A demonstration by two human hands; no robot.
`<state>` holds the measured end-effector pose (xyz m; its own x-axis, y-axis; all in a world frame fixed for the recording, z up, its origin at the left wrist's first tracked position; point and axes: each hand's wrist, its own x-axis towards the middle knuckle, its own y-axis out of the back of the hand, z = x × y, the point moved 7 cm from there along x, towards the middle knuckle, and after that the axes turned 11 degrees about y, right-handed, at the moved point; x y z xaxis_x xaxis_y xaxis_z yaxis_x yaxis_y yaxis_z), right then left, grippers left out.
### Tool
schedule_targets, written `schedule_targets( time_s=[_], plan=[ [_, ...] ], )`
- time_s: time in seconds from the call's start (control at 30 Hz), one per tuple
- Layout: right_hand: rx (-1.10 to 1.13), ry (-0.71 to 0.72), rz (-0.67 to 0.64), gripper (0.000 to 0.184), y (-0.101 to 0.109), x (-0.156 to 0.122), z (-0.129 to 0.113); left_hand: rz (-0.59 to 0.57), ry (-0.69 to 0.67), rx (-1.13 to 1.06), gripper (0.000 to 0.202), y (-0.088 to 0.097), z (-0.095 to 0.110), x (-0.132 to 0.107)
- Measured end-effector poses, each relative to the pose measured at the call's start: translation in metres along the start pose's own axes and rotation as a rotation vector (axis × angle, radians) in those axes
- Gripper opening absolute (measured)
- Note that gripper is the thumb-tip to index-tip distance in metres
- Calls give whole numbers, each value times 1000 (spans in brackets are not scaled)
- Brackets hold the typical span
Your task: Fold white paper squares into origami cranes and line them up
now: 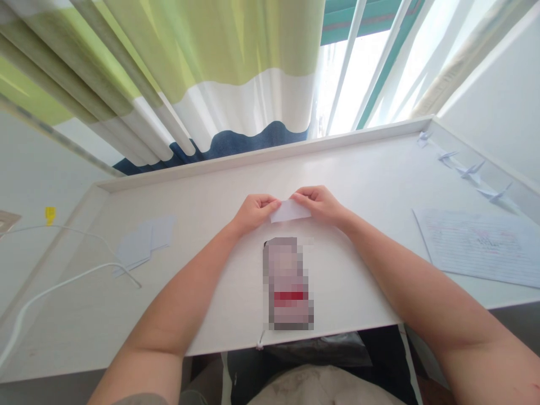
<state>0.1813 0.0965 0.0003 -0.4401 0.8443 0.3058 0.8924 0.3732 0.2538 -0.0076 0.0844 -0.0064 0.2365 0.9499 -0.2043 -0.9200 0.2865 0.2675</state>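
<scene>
A small folded piece of white paper is held between my two hands over the middle of the white desk. My left hand pinches its left upper corner with thumb and fingers. On the other side, my right hand grips the upper right part, and its fingers cover that edge. Just below the paper, nearer to me, lies a phone-shaped object; its surface is blurred out.
Several white paper sheets lie at the left beside a white cable. Several folded paper figures line the right edge, above a stack of written sheets. A raised rim bounds the back, before curtains.
</scene>
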Motion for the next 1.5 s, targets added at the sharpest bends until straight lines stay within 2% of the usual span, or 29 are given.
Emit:
schedule_targets(
  time_s=[0.1, 0.27, 0.4, 0.6, 0.77, 1.03, 1.33, 1.5],
  plan=[
    [171, -48, 69, 32, 6, -2, 0, 43, 52, -122, 50, 7, -4, 2],
    [146, -65, 28, 31, 8, -5, -8, 57, 131, -183, 54, 9, -6, 1],
    [135, -81, -28, 39, 4, -7, -7, 64, 133, -165, 51, 9, -6, 0],
    [193, -51, -61, 26, 2, -7, -3, 88, 104, -132, 45, 10, -4, 0],
    [241, -26, -91, 37, 3, -6, -5, 87, 115, -148, 43, 10, -4, 0],
    [299, -81, -88, 39, 5, -8, 1, 67, 124, -159, 47, 11, -4, -1],
    [286, -75, -77, 47, 5, -7, 3, 38, 130, -146, 54, 9, -3, 0],
    [159, 20, 23, 48, 5, -1, -5, -44, 117, -137, 56, 3, -2, -2]
  ],
)
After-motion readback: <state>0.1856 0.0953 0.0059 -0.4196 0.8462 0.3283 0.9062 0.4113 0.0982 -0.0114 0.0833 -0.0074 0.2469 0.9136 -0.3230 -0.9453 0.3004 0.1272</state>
